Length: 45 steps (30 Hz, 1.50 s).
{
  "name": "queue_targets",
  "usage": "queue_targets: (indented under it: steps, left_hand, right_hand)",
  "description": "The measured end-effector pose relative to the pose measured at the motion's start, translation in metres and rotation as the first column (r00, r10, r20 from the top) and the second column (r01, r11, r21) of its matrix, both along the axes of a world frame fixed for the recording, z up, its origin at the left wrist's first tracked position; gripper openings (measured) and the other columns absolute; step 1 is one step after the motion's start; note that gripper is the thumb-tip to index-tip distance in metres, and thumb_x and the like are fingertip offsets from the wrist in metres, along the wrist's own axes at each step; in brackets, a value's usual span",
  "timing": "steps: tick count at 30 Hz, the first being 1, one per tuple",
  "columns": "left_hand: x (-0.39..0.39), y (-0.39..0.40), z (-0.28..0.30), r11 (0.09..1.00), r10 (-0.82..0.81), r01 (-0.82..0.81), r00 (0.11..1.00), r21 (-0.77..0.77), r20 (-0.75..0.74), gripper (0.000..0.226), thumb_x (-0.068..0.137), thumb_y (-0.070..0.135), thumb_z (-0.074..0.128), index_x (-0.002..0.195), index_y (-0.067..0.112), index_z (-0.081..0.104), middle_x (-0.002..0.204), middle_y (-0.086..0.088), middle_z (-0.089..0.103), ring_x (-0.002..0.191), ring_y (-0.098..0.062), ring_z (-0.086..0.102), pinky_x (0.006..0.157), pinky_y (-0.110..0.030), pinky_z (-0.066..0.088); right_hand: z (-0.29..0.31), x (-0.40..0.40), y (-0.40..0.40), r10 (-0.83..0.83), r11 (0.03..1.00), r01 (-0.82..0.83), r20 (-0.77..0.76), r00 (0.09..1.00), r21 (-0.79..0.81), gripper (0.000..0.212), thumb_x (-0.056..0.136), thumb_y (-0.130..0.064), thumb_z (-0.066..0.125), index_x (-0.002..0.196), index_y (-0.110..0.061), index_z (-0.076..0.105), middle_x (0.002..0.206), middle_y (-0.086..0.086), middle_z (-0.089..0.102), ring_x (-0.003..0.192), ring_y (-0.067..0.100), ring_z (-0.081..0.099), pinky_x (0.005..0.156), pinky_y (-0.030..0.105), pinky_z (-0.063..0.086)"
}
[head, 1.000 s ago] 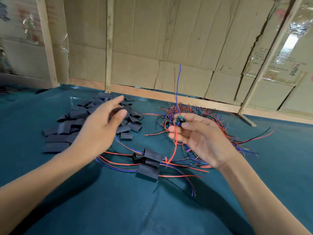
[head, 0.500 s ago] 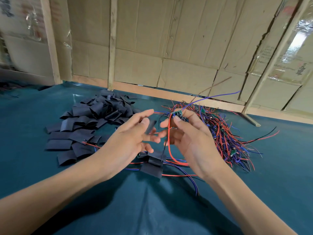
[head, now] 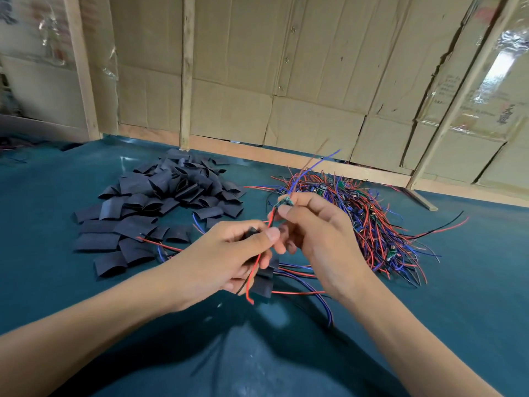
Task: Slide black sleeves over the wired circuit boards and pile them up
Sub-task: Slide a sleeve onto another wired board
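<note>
Head view. Right hand (head: 317,239) is pinching a small wired circuit board (head: 284,202) between thumb and fingertips, its blue wire (head: 312,164) pointing toward 1 o'clock. Left hand (head: 229,253) is curling its fingers round a black sleeve (head: 252,233), thumb pressing the red wire (head: 259,260) that is hanging toward 6 o'clock. Loose sleeve heap (head: 160,202) is lying at 10 o'clock of the hands; unsleeved board tangle (head: 369,224) at 2 o'clock; sleeved boards (head: 263,283) are resting on the teal table (head: 472,296) just beneath the hands.

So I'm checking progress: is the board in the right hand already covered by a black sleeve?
No. The green circuit board pinched by the right hand is bare.
</note>
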<state>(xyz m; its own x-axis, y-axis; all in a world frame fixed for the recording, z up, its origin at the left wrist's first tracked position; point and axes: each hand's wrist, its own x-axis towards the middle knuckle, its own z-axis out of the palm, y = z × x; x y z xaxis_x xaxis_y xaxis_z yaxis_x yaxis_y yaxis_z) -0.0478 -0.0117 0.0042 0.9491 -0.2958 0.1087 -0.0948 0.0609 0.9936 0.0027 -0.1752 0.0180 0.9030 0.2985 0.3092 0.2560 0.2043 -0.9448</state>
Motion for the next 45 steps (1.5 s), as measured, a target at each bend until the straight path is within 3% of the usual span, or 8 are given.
queue_targets:
  steps: [6, 15, 18, 27, 32, 35, 40, 45]
  left_hand:
    - [-0.002, 0.001, -0.003, 0.992, -0.038, 0.024, 0.993, 0.124, 0.108, 0.026, 0.099, 0.031, 0.052, 0.090, 0.013, 0.070, 0.069, -0.005, 0.048, 0.046, -0.017, 0.022, 0.046, -0.026, 0.020]
    - [-0.003, 0.005, -0.005, 0.957, -0.064, 0.002, 0.977, 0.290, 0.205, 0.032, 0.086, 0.053, 0.057, 0.091, 0.027, 0.073, 0.066, 0.007, 0.058, 0.045, -0.008, 0.035, 0.047, -0.021, 0.031]
    - [-0.003, 0.005, -0.006, 0.947, -0.069, 0.002, 0.978, 0.322, 0.196, 0.029, 0.089, 0.045, 0.052, 0.092, 0.027, 0.074, 0.070, 0.004, 0.061, 0.046, -0.008, 0.035, 0.047, -0.021, 0.033]
    - [-0.004, 0.003, -0.001, 0.983, -0.006, -0.022, 0.988, 0.180, 0.154, 0.030, 0.091, 0.034, 0.051, 0.088, 0.018, 0.076, 0.069, -0.004, 0.060, 0.045, -0.015, 0.035, 0.045, -0.023, 0.028]
    - [-0.004, 0.002, 0.001, 0.991, 0.039, -0.053, 0.992, 0.121, 0.119, 0.032, 0.103, 0.019, 0.047, 0.089, 0.016, 0.076, 0.069, -0.008, 0.061, 0.040, -0.015, 0.034, 0.044, -0.023, 0.025]
    - [-0.006, 0.002, 0.002, 0.995, 0.003, -0.012, 0.996, 0.104, 0.090, 0.031, 0.103, 0.017, 0.047, 0.092, 0.012, 0.075, 0.070, -0.010, 0.062, 0.039, -0.015, 0.035, 0.044, -0.027, 0.024]
    - [-0.005, 0.002, 0.002, 0.987, -0.027, 0.019, 0.999, 0.161, 0.042, 0.030, 0.102, 0.013, 0.047, 0.092, 0.011, 0.075, 0.071, -0.009, 0.065, 0.042, -0.016, 0.039, 0.041, -0.023, 0.027]
    - [-0.004, 0.011, 0.007, 0.982, -0.178, 0.187, 0.968, 0.033, -0.176, 0.030, 0.100, 0.011, 0.046, 0.098, 0.003, 0.075, 0.073, -0.012, 0.063, 0.044, -0.014, 0.038, 0.041, -0.021, 0.028]
  right_hand:
    - [0.013, 0.003, -0.008, -0.003, 0.996, 0.025, -0.240, 0.971, 0.088, 0.004, 0.099, -0.015, 0.057, 0.098, -0.015, 0.053, 0.094, 0.017, 0.075, 0.050, 0.019, 0.053, 0.041, 0.024, 0.036]
    - [0.015, 0.007, -0.015, 0.087, 0.979, 0.005, -0.438, 0.895, 0.206, 0.008, 0.100, -0.015, 0.052, 0.098, -0.009, 0.056, 0.079, 0.010, 0.072, 0.051, 0.014, 0.058, 0.042, 0.024, 0.046]
    - [0.015, 0.011, -0.019, 0.068, 0.976, 0.036, -0.458, 0.887, 0.215, 0.012, 0.100, -0.014, 0.054, 0.090, -0.009, 0.056, 0.077, 0.011, 0.071, 0.050, 0.014, 0.057, 0.042, 0.023, 0.046]
    - [0.011, 0.015, -0.025, 0.294, 0.956, -0.271, -0.382, 0.876, 0.114, 0.029, 0.081, -0.017, 0.074, 0.107, -0.006, 0.073, 0.094, 0.007, 0.074, 0.061, 0.007, 0.064, 0.051, 0.020, 0.050]
    - [0.007, 0.009, -0.022, 0.394, 0.896, -0.442, -0.382, 0.836, -0.042, 0.030, 0.081, -0.020, 0.078, 0.106, -0.004, 0.075, 0.076, 0.005, 0.062, 0.060, 0.010, 0.055, 0.051, 0.020, 0.045]
    - [0.010, 0.008, -0.021, 0.356, 0.899, -0.420, -0.356, 0.864, -0.120, 0.029, 0.083, -0.014, 0.078, 0.105, 0.003, 0.069, 0.067, 0.004, 0.058, 0.054, 0.010, 0.049, 0.047, 0.021, 0.041]
    - [0.013, 0.006, -0.022, 0.259, 0.925, -0.324, -0.295, 0.920, -0.199, 0.017, 0.076, -0.016, 0.079, 0.073, -0.002, 0.069, 0.066, 0.010, 0.063, 0.052, 0.013, 0.053, 0.044, 0.023, 0.040]
    - [0.017, 0.003, -0.023, 0.249, 0.918, -0.317, -0.277, 0.928, -0.240, 0.016, 0.076, -0.017, 0.078, 0.071, -0.003, 0.071, 0.067, 0.011, 0.068, 0.050, 0.013, 0.059, 0.043, 0.023, 0.044]
